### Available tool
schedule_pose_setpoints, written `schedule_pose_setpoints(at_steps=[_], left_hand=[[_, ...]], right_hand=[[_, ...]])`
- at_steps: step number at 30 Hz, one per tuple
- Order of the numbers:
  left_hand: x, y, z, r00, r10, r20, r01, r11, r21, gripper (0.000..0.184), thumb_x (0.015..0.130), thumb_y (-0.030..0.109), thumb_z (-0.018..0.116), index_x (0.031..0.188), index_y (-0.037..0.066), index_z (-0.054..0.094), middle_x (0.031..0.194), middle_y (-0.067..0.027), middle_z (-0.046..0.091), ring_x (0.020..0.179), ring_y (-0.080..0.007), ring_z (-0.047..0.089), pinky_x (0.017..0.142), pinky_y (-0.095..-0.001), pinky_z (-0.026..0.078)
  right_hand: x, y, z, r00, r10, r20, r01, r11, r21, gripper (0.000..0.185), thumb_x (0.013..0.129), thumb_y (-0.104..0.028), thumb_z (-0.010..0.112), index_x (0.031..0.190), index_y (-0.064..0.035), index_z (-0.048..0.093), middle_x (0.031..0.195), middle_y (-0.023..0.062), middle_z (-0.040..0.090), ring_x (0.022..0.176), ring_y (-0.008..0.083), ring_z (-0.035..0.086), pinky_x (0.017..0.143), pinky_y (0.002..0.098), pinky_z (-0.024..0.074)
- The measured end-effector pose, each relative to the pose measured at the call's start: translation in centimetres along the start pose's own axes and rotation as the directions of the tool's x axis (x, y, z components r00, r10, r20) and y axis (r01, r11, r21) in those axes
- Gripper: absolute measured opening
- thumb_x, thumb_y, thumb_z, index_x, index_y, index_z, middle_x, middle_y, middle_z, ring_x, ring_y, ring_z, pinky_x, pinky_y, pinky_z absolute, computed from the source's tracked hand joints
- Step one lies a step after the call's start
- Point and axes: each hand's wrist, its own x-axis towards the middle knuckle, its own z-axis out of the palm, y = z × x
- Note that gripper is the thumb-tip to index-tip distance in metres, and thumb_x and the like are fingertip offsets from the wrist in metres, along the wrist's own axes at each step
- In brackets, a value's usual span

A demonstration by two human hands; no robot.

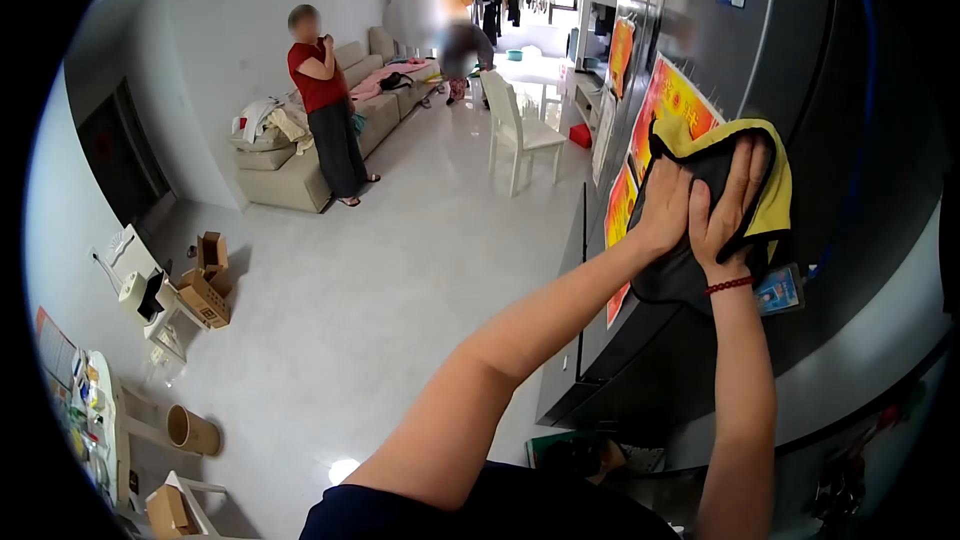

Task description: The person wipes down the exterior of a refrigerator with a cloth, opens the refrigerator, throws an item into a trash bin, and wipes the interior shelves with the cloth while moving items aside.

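Observation:
A grey and yellow cleaning cloth (672, 275) with black edging is pressed against the front of a dark refrigerator (800, 50). My left hand (662, 205) holds the cloth from its left part, fingers pressed onto the grey side. Close beside it, my right hand (728, 208) keeps hold of the cloth with fingers pointing up, and a yellow fold hangs around its outer edge. A red beaded bracelet (729, 285) circles my right wrist. Red and yellow posters (672, 100) on the refrigerator are partly covered by the cloth.
A person (325, 100) in a red top stands by a beige sofa (285, 175); another person (465, 45) bends farther back. A white chair (520, 130) stands mid-room. Cardboard boxes (205, 290), a bin (193, 430) and a cluttered table (112, 420) line the left side.

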Motion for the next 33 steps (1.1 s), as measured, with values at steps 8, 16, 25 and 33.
schedule_pose_setpoints(at_steps=[8, 16, 25, 33], left_hand=[[-0.7, -1.3, 1.0, 1.000, 0.005, 0.024, -0.006, 0.999, 0.047, 0.035, 0.092, 0.021, 0.039, 0.115, -0.001, 0.053, 0.114, -0.0224, 0.051, 0.103, -0.0391, 0.046, 0.090, -0.0451, 0.035], [-1.2, 0.2, -0.7, 0.994, 0.044, 0.098, -0.047, 0.998, 0.029, 0.051, 0.092, 0.027, 0.041, 0.136, 0.002, 0.042, 0.138, -0.0229, 0.040, 0.124, -0.0439, 0.036, 0.107, -0.0476, 0.027], [-6.0, -1.8, 0.0, 0.982, -0.133, 0.137, 0.144, 0.987, -0.071, 0.054, 0.093, 0.032, 0.038, 0.139, 0.002, 0.041, 0.145, -0.0218, 0.035, 0.135, -0.0398, 0.028, 0.114, -0.0436, 0.018], [-11.9, -3.9, 1.1, 0.957, -0.267, 0.114, 0.273, 0.961, -0.046, 0.050, 0.093, 0.026, 0.036, 0.136, 0.002, 0.044, 0.140, -0.0224, 0.039, 0.127, -0.0417, 0.035, 0.108, -0.0457, 0.025]], right_hand=[[-0.8, 1.3, 1.0, 0.996, -0.054, -0.067, 0.052, 0.998, -0.036, 0.062, 0.098, -0.031, 0.044, 0.144, 0.0067, 0.028, 0.148, 0.0280, 0.029, 0.138, 0.0435, 0.028, 0.112, 0.0486, 0.0213], [-2.7, 1.0, 1.6, 0.999, 0.009, -0.033, -0.011, 0.999, -0.037, 0.059, 0.098, -0.026, 0.041, 0.143, 0.0094, 0.027, 0.148, 0.0315, 0.026, 0.137, 0.0453, 0.028, 0.112, 0.0489, 0.0222], [-9.6, 2.1, 3.9, 0.997, 0.067, 0.037, -0.066, 0.997, -0.028, 0.062, 0.097, -0.030, 0.038, 0.144, 0.0087, 0.026, 0.148, 0.0318, 0.024, 0.136, 0.0477, 0.026, 0.111, 0.0533, 0.0200], [-16.6, 2.4, 5.1, 0.990, 0.091, 0.108, -0.088, 0.996, -0.032, 0.062, 0.097, -0.031, 0.038, 0.143, 0.0089, 0.027, 0.147, 0.0313, 0.025, 0.136, 0.0475, 0.026, 0.111, 0.0530, 0.0201]])
